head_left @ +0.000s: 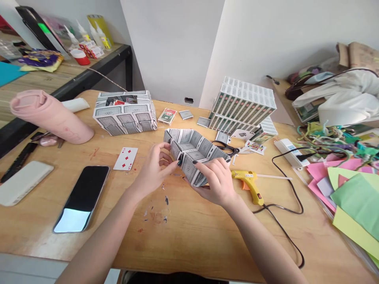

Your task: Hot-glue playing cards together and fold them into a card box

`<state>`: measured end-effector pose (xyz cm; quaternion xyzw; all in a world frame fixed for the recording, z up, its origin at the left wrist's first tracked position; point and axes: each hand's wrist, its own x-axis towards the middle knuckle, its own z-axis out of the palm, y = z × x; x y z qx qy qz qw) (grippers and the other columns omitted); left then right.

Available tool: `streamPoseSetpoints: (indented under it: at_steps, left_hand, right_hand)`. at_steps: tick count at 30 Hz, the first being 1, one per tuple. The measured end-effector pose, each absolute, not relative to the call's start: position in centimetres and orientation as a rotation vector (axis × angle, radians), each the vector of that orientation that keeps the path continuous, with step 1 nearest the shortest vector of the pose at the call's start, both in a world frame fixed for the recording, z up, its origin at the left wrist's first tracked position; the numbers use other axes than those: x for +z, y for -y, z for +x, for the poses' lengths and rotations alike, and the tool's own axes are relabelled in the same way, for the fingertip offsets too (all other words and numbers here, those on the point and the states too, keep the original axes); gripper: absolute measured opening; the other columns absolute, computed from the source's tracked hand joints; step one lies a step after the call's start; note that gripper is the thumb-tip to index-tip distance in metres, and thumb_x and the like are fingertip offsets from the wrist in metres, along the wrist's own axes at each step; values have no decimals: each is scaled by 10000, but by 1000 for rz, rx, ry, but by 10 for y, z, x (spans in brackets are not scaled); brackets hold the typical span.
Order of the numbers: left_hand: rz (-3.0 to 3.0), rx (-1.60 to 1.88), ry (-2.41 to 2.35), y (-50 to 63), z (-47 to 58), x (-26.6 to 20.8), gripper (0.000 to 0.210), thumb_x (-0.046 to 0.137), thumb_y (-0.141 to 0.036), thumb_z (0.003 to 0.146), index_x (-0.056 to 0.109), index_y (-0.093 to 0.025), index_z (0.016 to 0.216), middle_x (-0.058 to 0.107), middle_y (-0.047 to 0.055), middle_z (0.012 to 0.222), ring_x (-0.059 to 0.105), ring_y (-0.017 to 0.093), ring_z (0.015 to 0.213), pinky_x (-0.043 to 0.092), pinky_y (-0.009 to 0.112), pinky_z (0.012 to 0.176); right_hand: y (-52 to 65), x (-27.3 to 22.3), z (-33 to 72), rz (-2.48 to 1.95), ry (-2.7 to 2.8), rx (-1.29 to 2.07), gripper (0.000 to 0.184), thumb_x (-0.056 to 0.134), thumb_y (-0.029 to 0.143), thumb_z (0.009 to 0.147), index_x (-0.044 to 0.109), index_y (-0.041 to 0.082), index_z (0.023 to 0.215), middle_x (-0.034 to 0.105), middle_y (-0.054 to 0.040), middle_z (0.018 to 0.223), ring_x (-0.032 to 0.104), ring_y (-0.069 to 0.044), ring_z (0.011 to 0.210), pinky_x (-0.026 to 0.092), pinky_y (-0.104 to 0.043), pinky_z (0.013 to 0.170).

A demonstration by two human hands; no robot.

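An open-topped box made of playing cards (192, 152), patterned grey on its faces, is tilted between my two hands above the table. My left hand (156, 167) pinches its near left edge with thumb and fingers. Around the near right side, my right hand (214, 179) is wrapped, thumb beneath and fingers over the rim. Just right of that hand lies a yellow hot glue gun (250, 183) with a glue stick in its back. Black-handled scissors (227, 148) rest behind the box, and a five of diamonds card (126, 158) lies face up to the left.
Another card-built box (126, 112) stands at the back left, holding cards. Stacked card packs (242, 104) rise at the back right. A pink tumbler (51, 116), a phone (83, 197) and a white power bank (25, 182) occupy the left. The glue gun's cord (284, 228) loops across the right, near coloured paper (355, 201).
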<state>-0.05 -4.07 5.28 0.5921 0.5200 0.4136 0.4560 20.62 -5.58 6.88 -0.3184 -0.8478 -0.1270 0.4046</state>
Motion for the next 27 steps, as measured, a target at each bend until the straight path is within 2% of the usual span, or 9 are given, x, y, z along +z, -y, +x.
streamPoseSetpoints:
  at_steps: [2,6,10,13,18,27]
  left_hand:
    - [1461,1030,-1269,41,-1,48,429,624,-354,837,411,-230,1189,538,61,1107,595,153,885,527,321,769]
    - [1415,1049,-1235,40,0,46,445,635,-337,831,404,-223,1193,571,49,1034,604,160,894,535,333,784]
    - [1302,1053,-1242,38,0,55,486,725,-325,743,471,-206,1139,618,38,974,618,158,844,539,323,758]
    - [1244,1052,-1258,36,-2,62,538,784,-311,664,515,-186,1113,644,38,941,630,163,816,540,326,752]
    - [1216,1019,-1255,32,-7,65,562,816,-311,616,539,-166,1084,668,47,913,645,181,850,541,349,799]
    - [1291,1037,-1287,34,-4,66,510,778,-352,670,549,-173,1089,661,56,984,640,163,862,550,311,783]
  right_hand:
    - [56,69,206,-794,2151,-333,333,629,217,853,503,132,1149,632,-25,717,566,-169,657,388,-319,616]
    - [55,70,206,-796,2153,-337,324,620,230,861,508,134,1150,633,-24,721,565,-170,669,385,-317,616]
    - [55,69,207,-789,2147,-345,338,632,189,835,507,122,1142,637,-27,722,569,-169,662,384,-315,608]
    - [56,68,206,-790,2156,-348,324,634,229,851,507,126,1131,639,-25,713,566,-170,650,386,-316,605]
    - [56,68,204,-792,2160,-360,305,623,249,869,504,138,1126,638,-14,693,554,-164,629,384,-312,602]
    - [56,69,207,-787,2161,-350,325,636,211,840,503,119,1123,645,-29,709,566,-169,646,393,-316,602]
